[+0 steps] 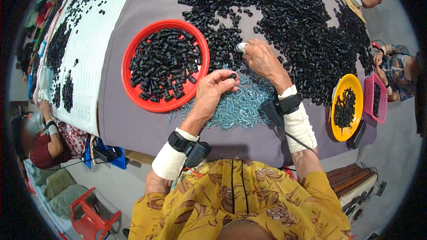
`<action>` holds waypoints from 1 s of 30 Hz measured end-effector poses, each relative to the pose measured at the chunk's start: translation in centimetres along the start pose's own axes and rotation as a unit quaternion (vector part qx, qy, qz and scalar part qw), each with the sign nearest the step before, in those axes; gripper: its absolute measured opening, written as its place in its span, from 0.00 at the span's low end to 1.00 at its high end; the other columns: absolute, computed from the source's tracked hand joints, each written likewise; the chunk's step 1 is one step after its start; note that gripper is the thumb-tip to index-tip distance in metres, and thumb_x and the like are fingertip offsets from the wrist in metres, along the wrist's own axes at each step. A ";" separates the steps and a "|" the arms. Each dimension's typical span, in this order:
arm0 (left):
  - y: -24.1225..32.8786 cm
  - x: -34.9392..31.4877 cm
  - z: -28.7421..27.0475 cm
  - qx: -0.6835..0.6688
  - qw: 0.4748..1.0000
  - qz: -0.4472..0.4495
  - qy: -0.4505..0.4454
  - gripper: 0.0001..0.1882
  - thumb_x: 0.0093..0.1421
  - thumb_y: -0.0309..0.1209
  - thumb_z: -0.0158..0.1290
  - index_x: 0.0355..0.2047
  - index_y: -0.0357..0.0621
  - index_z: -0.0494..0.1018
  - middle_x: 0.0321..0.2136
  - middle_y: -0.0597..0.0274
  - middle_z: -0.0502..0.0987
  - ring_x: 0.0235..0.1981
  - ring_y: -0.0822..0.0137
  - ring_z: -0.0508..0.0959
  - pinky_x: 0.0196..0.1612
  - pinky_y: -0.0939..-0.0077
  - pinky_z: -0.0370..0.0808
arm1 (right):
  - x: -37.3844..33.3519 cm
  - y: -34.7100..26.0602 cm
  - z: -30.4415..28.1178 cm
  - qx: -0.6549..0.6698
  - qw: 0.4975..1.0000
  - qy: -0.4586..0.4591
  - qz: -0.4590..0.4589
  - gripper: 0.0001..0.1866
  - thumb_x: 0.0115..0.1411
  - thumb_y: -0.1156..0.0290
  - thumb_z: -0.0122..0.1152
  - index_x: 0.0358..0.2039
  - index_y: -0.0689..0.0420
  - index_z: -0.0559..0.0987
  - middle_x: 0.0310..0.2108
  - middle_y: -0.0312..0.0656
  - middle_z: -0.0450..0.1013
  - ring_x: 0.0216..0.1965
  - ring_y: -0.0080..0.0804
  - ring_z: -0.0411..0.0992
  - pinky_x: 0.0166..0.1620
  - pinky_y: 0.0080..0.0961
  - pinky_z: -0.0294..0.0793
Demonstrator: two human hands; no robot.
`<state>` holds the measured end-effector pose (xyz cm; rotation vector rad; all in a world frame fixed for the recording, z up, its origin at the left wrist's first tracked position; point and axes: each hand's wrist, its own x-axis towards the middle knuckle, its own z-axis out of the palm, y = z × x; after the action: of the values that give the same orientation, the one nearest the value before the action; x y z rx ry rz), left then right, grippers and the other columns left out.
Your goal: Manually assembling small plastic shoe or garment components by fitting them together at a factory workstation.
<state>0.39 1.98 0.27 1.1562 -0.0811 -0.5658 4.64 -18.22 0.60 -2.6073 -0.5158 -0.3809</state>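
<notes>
My left hand [210,94] pinches a small black cylindrical piece [232,76] between thumb and fingers, beside the rim of a red basin [206,62] holding many such pieces. To its right, over the near edge of the black heap, is my right hand [265,63]. Its fingers are closed together, with a white wrap [241,47] on one fingertip. Whatever they hold, if anything, is hidden. Below both hands spreads a pile of small clear bluish pieces [235,111].
Loose black pieces [293,22] cover much of the grey tabletop [133,129]. On the right stand a yellow basin [359,102] and a pink basket [368,116]. At left, a person sits by a white-covered table [84,84]; others sit at right. A red chair [78,211] stands lower left.
</notes>
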 end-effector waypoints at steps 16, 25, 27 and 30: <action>1.4 -0.7 1.9 -0.065 0.997 -0.025 0.016 0.11 0.60 0.25 0.52 0.42 0.33 0.72 0.32 0.59 0.78 0.30 0.72 0.78 0.36 0.80 0.77 | -4.0 -6.6 -6.0 0.211 0.974 0.029 0.081 0.07 0.47 0.77 0.63 0.28 0.64 0.75 0.26 0.48 0.73 0.27 0.44 0.72 0.31 0.32 0.71; 2.3 -1.5 2.7 -0.052 0.998 -0.003 -0.035 0.11 0.59 0.23 0.52 0.43 0.33 0.71 0.31 0.60 0.78 0.29 0.73 0.77 0.36 0.79 0.77 | -4.5 -8.2 -6.6 0.151 0.987 0.054 -0.018 0.09 0.45 0.79 0.63 0.28 0.63 0.73 0.26 0.47 0.70 0.30 0.48 0.68 0.34 0.38 0.69; 2.4 -1.7 2.8 -0.037 0.998 0.008 -0.046 0.12 0.59 0.22 0.52 0.44 0.33 0.71 0.32 0.60 0.77 0.30 0.71 0.77 0.37 0.78 0.77 | -4.8 -8.7 -7.4 0.223 0.972 0.038 0.059 0.08 0.48 0.77 0.61 0.29 0.64 0.73 0.28 0.48 0.71 0.31 0.49 0.69 0.37 0.38 0.69; 2.6 -1.8 3.4 -0.048 0.998 0.032 -0.037 0.11 0.59 0.22 0.52 0.43 0.33 0.71 0.31 0.59 0.78 0.30 0.71 0.78 0.36 0.78 0.76 | -5.0 -8.6 -7.8 0.215 0.972 0.031 0.085 0.06 0.51 0.76 0.60 0.28 0.65 0.74 0.29 0.50 0.72 0.31 0.51 0.70 0.37 0.38 0.69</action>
<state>-1.32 0.69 4.42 1.0365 -0.1525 -0.5501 -4.79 -16.36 8.81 -2.1913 -0.3077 -0.2573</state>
